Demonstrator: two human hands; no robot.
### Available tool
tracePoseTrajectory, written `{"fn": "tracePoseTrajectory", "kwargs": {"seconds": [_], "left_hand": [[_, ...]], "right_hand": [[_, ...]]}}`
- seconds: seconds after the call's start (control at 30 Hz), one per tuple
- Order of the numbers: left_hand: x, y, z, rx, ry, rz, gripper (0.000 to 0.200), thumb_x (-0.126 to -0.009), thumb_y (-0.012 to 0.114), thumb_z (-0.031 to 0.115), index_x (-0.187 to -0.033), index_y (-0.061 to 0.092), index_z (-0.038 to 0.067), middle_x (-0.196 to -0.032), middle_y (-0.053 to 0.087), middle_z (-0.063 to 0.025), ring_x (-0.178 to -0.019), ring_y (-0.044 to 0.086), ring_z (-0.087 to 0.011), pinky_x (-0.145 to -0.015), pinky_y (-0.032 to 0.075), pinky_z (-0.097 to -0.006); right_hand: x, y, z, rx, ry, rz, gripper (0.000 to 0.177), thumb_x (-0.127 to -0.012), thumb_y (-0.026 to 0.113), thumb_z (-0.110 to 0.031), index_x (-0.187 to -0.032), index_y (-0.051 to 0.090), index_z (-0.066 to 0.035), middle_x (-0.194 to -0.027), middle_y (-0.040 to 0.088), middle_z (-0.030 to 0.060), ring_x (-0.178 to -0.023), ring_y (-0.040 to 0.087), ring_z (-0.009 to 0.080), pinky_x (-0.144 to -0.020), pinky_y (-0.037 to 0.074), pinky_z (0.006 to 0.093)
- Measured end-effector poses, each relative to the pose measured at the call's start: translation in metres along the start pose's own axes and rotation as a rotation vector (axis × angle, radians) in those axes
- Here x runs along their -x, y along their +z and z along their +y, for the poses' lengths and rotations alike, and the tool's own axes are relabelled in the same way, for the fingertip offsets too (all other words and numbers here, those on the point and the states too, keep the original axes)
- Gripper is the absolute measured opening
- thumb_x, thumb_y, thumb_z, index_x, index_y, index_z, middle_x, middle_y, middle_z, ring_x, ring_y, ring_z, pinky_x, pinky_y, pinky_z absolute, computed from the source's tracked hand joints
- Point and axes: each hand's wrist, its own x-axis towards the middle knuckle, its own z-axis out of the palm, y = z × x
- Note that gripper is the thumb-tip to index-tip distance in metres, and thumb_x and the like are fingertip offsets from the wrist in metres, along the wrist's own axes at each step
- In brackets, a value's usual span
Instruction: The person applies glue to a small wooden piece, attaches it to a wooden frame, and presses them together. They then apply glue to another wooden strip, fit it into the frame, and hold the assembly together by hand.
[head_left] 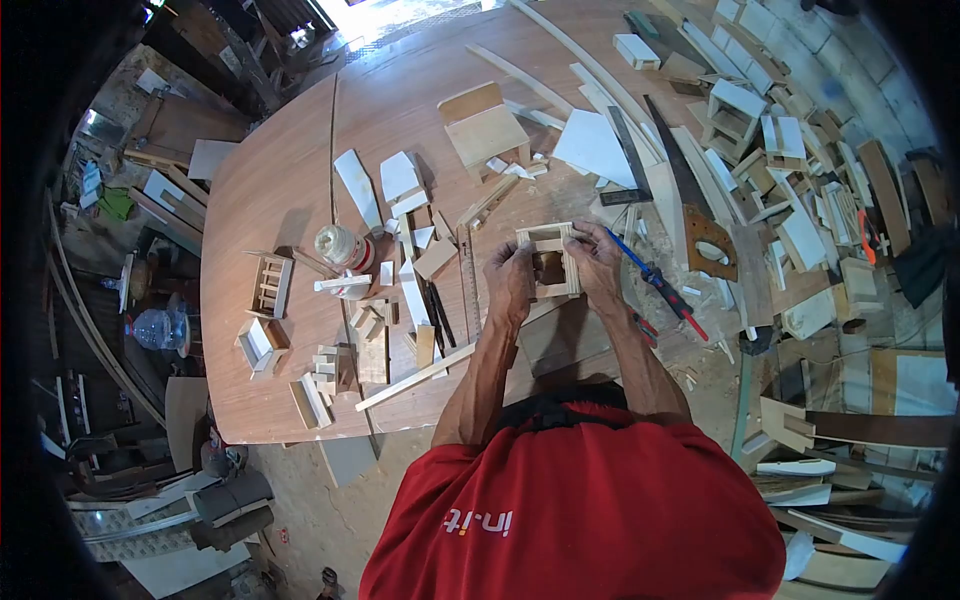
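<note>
Near the close edge of the tabletop (265, 180), a small wooden frame (548, 233) sat between both hands; left hand (508, 272) curled, fingers and thumb closed on the frame's left side; right hand (597, 262) likewise closed on its right side; whether frame touched tabletop, could not tell; blue-and-red tool (664, 290) lay just beside the right hand, handsaw (698, 222) farther right; ruler-like strip (468, 275) near the left hand; jar (342, 248) stood well left.
</note>
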Motion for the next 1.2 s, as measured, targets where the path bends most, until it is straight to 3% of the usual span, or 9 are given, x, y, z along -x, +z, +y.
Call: {"fn": "tracePoseTrajectory", "kwargs": {"seconds": [0.17,0.23,0.47,0.73,1.2], "left_hand": [[-0.001,0.002,0.002,0.067,-0.059,0.019,0.021,-0.084,0.062,0.022,-0.089,0.059,0.002,-0.07,0.057,-0.0026,-0.054,0.054,-0.0105,-0.046,0.043,-0.0223],[0.0,0.002,0.003,0.045,-0.048,0.008,0.021,-0.084,0.063,0.023,-0.088,0.059,0.002,-0.07,0.057,-0.0022,-0.053,0.054,-0.0105,-0.044,0.042,-0.0221],[-0.002,0.002,0.001,0.06,-0.052,0.009,0.021,-0.085,0.063,0.022,-0.089,0.059,0.003,-0.071,0.058,-0.0027,-0.053,0.054,-0.0103,-0.044,0.042,-0.0219],[-0.006,0.0,-0.005,0.105,-0.056,0.007,0.017,-0.084,0.063,0.018,-0.09,0.059,0.002,-0.072,0.059,-0.0038,-0.056,0.055,-0.0109,-0.049,0.045,-0.0224],[0.001,0.002,0.008,0.137,-0.083,-0.043,0.014,-0.086,0.057,0.015,-0.091,0.058,0.003,-0.074,0.059,-0.0055,-0.058,0.055,-0.0129,-0.051,0.046,-0.0239]], "right_hand": [[-0.001,0.001,0.002,-0.016,-0.004,0.01,0.028,-0.082,0.064,-0.006,-0.108,0.057,0.001,-0.078,0.063,0.0056,-0.067,0.058,0.0083,-0.056,0.047,0.0236],[-0.004,-0.001,0.007,0.157,-0.069,0.014,0.029,-0.082,0.064,-0.006,-0.109,0.056,0.001,-0.073,0.061,0.0039,-0.064,0.057,0.0077,-0.054,0.046,0.0237],[0.001,0.002,-0.001,0.069,0.004,-0.012,0.031,-0.082,0.061,-0.005,-0.111,0.054,0.001,-0.07,0.058,0.0029,-0.061,0.056,0.0071,-0.047,0.045,0.0239],[-0.001,0.003,-0.004,0.018,0.029,-0.048,0.033,-0.081,0.059,-0.003,-0.113,0.049,0.003,-0.084,0.06,0.0092,-0.067,0.061,0.0128,-0.056,0.057,0.0253],[0.002,-0.004,-0.008,-0.065,0.062,-0.105,0.035,-0.084,0.058,-0.004,-0.116,0.047,0.004,-0.088,0.062,0.012,-0.071,0.062,0.0134,-0.053,0.057,0.0263]]}}
